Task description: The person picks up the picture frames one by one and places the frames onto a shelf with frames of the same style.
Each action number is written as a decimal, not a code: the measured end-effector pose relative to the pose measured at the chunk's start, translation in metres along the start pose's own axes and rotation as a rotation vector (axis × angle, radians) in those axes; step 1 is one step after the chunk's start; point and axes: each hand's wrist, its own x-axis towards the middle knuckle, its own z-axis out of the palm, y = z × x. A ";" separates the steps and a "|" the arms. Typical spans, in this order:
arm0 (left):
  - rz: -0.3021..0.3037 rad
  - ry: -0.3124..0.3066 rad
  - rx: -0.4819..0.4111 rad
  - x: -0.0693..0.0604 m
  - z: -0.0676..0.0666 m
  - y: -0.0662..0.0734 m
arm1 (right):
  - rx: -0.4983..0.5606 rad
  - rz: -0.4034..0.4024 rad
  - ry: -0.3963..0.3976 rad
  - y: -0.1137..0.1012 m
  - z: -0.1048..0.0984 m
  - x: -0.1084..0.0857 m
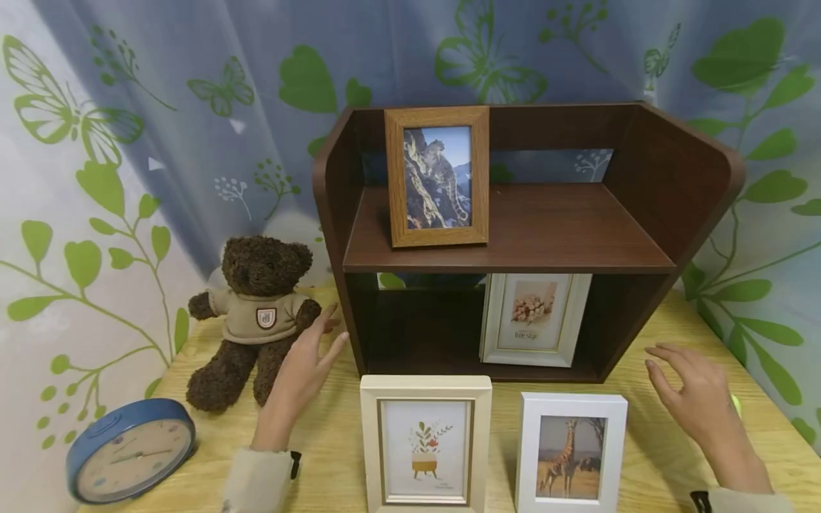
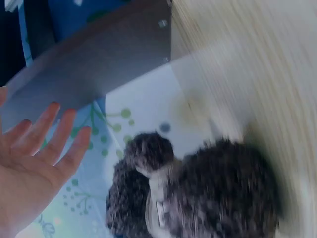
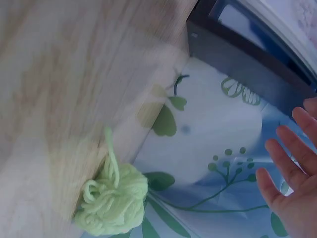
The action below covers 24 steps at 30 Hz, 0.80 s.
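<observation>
My left hand [image 1: 306, 370] hovers between the brown teddy bear [image 1: 259, 320] and the left side of the dark wooden shelf [image 1: 513, 228], its fingers spread and holding nothing. In the left wrist view the same hand [image 2: 37, 163] is apart from the shelf's side panel. To the right of the shelf, my right hand [image 1: 702, 399] is held over the table with relaxed fingers and nothing in them. Below its wrist in the right wrist view lies a ball of pale green yarn [image 3: 114, 198], mostly hidden in the head view.
A brown picture frame [image 1: 437, 239] stands on the upper shelf; a cream one [image 1: 487, 320] leans in the lower compartment. In front stand a cream frame [image 1: 426, 385] and a white frame [image 1: 574, 405]. A blue clock [image 1: 131, 449] sits at left on the wooden table [image 1: 333, 456].
</observation>
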 end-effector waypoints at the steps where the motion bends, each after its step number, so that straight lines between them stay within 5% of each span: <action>1: 0.011 0.013 -0.020 0.001 0.002 0.001 | 0.014 0.013 -0.022 -0.002 -0.002 -0.001; 6: 0.079 0.090 -0.088 0.004 0.012 0.006 | 0.061 0.070 -0.081 -0.012 -0.010 -0.007; 14: 0.137 0.201 -0.082 0.005 0.019 0.006 | 0.103 0.125 -0.177 -0.032 -0.020 -0.015; 20: 0.217 0.234 -0.075 0.010 0.025 0.005 | 0.159 0.196 -0.224 -0.048 -0.030 -0.021; 24: 0.271 0.262 -0.062 0.011 0.028 0.004 | 0.221 0.289 -0.322 -0.057 -0.035 -0.029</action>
